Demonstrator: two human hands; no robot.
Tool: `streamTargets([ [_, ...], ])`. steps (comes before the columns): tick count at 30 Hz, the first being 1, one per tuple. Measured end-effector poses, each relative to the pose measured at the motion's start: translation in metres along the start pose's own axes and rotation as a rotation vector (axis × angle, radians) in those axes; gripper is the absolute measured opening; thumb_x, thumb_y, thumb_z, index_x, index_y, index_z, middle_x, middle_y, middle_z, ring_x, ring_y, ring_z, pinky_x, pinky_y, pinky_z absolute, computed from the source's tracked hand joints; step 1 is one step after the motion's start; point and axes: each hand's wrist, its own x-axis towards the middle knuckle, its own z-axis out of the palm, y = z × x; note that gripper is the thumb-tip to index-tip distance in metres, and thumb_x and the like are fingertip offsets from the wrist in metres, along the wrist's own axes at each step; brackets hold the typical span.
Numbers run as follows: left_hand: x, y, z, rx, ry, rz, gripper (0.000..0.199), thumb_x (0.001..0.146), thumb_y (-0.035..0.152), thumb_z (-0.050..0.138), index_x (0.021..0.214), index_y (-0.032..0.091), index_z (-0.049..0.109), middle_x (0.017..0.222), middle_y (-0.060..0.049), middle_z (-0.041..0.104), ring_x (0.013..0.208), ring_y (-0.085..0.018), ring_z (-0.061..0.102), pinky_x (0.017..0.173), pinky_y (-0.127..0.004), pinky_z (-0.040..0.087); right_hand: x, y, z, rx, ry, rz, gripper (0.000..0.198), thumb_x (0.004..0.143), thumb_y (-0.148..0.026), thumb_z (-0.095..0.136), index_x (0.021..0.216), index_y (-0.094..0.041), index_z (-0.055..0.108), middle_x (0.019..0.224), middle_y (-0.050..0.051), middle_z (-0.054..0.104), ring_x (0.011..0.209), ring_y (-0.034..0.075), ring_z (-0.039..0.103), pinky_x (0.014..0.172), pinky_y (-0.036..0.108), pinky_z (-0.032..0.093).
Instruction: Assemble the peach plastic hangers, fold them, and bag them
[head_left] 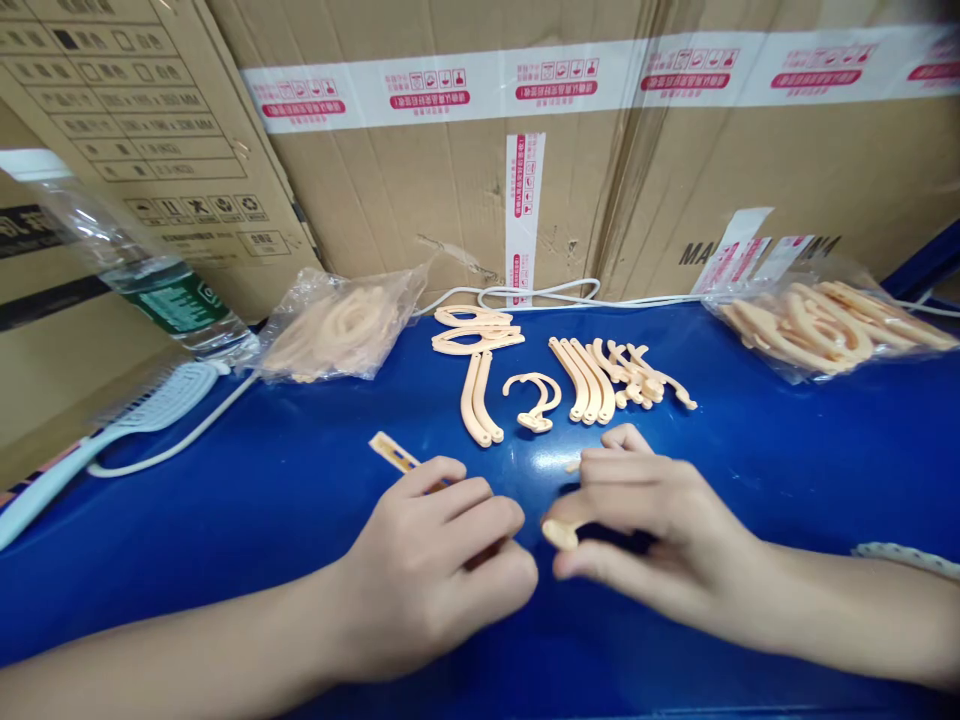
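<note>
My left hand (pixel 435 570) is closed around a peach plastic hanger arm (pixel 394 452), whose slotted end sticks out past the index finger. Facing it, my right hand (pixel 667 520) pinches what looks like a hanger hook (pixel 560 533) between thumb and fingers; a rounded end shows and the rest is mostly covered. The hands are close together but apart. Beyond them on the blue table lie a loose hook (pixel 536 415), two curved hanger arms (pixel 480 400), several more arms (pixel 585 380), a pile of hooks (pixel 637 375) and two looped hanger pieces (pixel 476 340).
Bags of similar parts lie at the back left (pixel 337 325) and back right (pixel 817 325). A water bottle (pixel 172 290) leans at the left beside a pale blue hairbrush (pixel 157 400). A white cable (pixel 540 300) runs along the cardboard boxes (pixel 420 200) behind.
</note>
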Motion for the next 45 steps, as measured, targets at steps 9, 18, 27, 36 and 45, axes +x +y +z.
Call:
streamTargets([
  [9, -0.005, -0.027, -0.010, -0.087, 0.058, -0.067, 0.022, 0.094, 0.005, 0.041, 0.103, 0.022, 0.052, 0.082, 0.000, 0.069, 0.078, -0.015, 0.062, 0.091, -0.039, 0.035, 0.004, 0.011, -0.007, 0.102, 0.158, 0.136, 0.014, 0.085, -0.034, 0.068, 0.084, -0.021, 0.070, 0.059, -0.003, 0.053, 0.059, 0.012, 0.051, 0.060, 0.027, 0.039],
  [18, -0.007, -0.062, 0.000, -0.071, 0.051, -0.199, 0.021, 0.094, 0.007, 0.045, 0.102, 0.019, 0.060, 0.105, -0.007, 0.069, 0.102, -0.020, 0.058, 0.091, -0.037, 0.045, 0.008, 0.012, -0.007, 0.094, 0.179, 0.095, 0.008, 0.085, -0.030, 0.067, 0.085, -0.022, 0.068, 0.072, 0.001, 0.064, 0.072, 0.016, 0.058, 0.069, 0.031, 0.047],
  [27, -0.010, -0.058, 0.002, -0.186, -0.018, -0.220, 0.025, 0.094, 0.006, 0.045, 0.112, 0.021, 0.055, 0.118, -0.009, 0.059, 0.113, -0.021, 0.051, 0.096, -0.035, 0.047, 0.022, 0.032, -0.016, -0.082, 0.146, 0.035, 0.011, 0.088, -0.026, 0.063, 0.099, -0.025, 0.068, 0.097, 0.006, 0.066, 0.094, 0.021, 0.059, 0.084, 0.038, 0.046],
  [36, -0.013, -0.051, 0.002, -0.190, -0.027, -0.233, 0.028, 0.092, 0.007, 0.046, 0.114, 0.023, 0.054, 0.116, -0.006, 0.060, 0.111, -0.021, 0.051, 0.096, -0.035, 0.046, 0.060, 0.055, -0.013, -0.209, -0.031, 0.040, 0.018, 0.087, -0.028, 0.065, 0.103, -0.025, 0.071, 0.107, 0.007, 0.064, 0.104, 0.024, 0.054, 0.092, 0.045, 0.042],
  [45, -0.012, -0.055, 0.004, -0.149, 0.048, -0.241, 0.020, 0.090, 0.010, 0.049, 0.105, 0.021, 0.058, 0.111, -0.005, 0.063, 0.107, -0.021, 0.053, 0.094, -0.036, 0.046, 0.056, 0.068, -0.034, -0.113, 0.041, 0.034, 0.027, 0.092, -0.037, 0.056, 0.108, -0.020, 0.069, 0.109, 0.009, 0.068, 0.106, 0.022, 0.060, 0.094, 0.040, 0.046],
])
